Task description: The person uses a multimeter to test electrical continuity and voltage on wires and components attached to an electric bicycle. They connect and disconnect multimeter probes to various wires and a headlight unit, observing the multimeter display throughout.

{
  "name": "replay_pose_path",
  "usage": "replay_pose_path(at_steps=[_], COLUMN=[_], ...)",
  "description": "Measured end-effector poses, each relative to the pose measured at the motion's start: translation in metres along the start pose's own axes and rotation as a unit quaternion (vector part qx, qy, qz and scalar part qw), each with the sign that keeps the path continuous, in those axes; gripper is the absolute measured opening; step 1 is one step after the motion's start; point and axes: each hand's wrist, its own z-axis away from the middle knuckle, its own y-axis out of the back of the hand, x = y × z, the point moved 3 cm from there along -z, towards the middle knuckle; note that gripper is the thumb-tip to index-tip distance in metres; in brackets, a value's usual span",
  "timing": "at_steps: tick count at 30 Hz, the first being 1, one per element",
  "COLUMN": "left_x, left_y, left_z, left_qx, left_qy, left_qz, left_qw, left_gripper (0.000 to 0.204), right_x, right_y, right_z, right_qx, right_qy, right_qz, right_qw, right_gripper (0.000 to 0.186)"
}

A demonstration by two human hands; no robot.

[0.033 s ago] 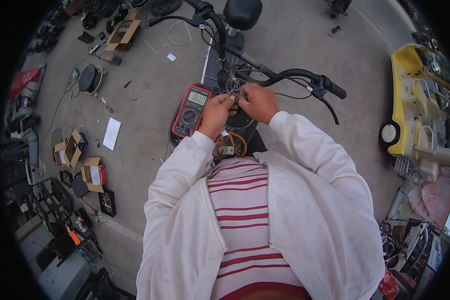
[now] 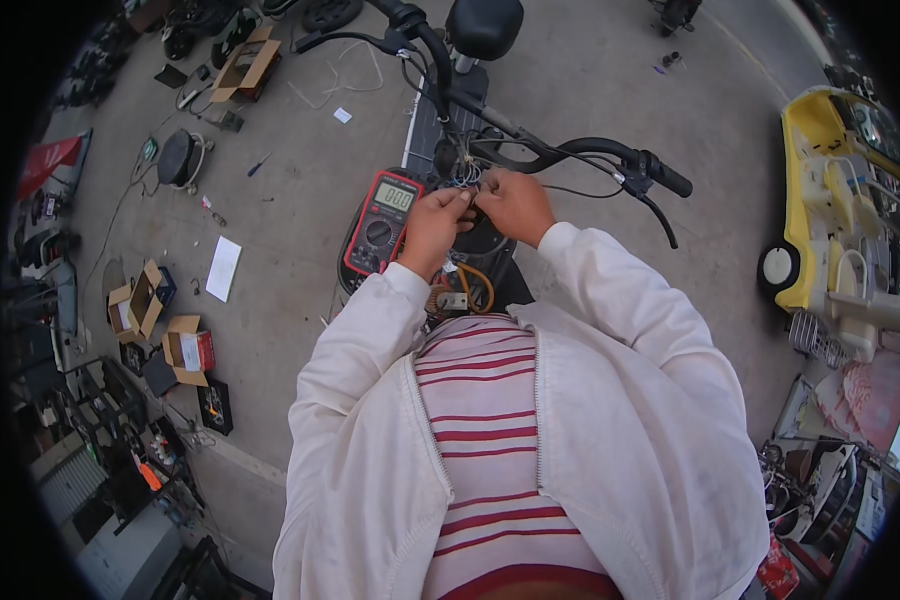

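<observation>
My left hand [image 2: 437,222] and my right hand [image 2: 510,205] meet over the scooter's steering column, fingers pinched on thin wires at a loose bundle [image 2: 467,170] below the handlebar [image 2: 505,127]. Just left of my left hand, a red-and-black multimeter [image 2: 378,232] lies face up with its display lit. Beneath my hands are a dark rounded housing [image 2: 485,240], an orange cable [image 2: 480,283] and a small metal connector block [image 2: 454,300]. The exact wire ends between my fingertips are hidden.
A yellow vehicle body [image 2: 800,270] stands at right. On the floor at left lie several open cardboard boxes [image 2: 148,300], a white sheet [image 2: 224,267], a screwdriver [image 2: 258,163] and a round black object [image 2: 177,155]. A black seat [image 2: 485,22] is beyond the handlebar.
</observation>
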Motion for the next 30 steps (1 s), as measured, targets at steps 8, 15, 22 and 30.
replay_pose_path(at_steps=[8,15,22,30], left_x=[0.001,-0.001,-0.005,-0.002], left_y=[-0.004,-0.003,0.0,-0.003], left_z=[-0.002,-0.004,-0.005,-0.001], left_qx=[-0.008,-0.023,-0.031,-0.039], left_qy=[-0.013,-0.008,-0.019,-0.031], left_qz=[0.048,0.059,0.033,0.03], left_qw=[0.999,0.998,0.999,0.998], left_gripper=[0.025,0.022,0.023,0.023], right_x=[0.015,-0.02,-0.015,-0.021], right_y=[0.012,0.022,0.015,0.017], right_z=[-0.002,0.019,0.013,0.011], right_qx=[-0.081,-0.011,0.002,-0.014], right_qy=[-0.119,0.119,0.117,0.205], right_qz=[-0.196,0.101,0.099,0.191], right_qw=[0.97,0.988,0.988,0.96], right_gripper=[0.016,0.023,0.016,0.014])
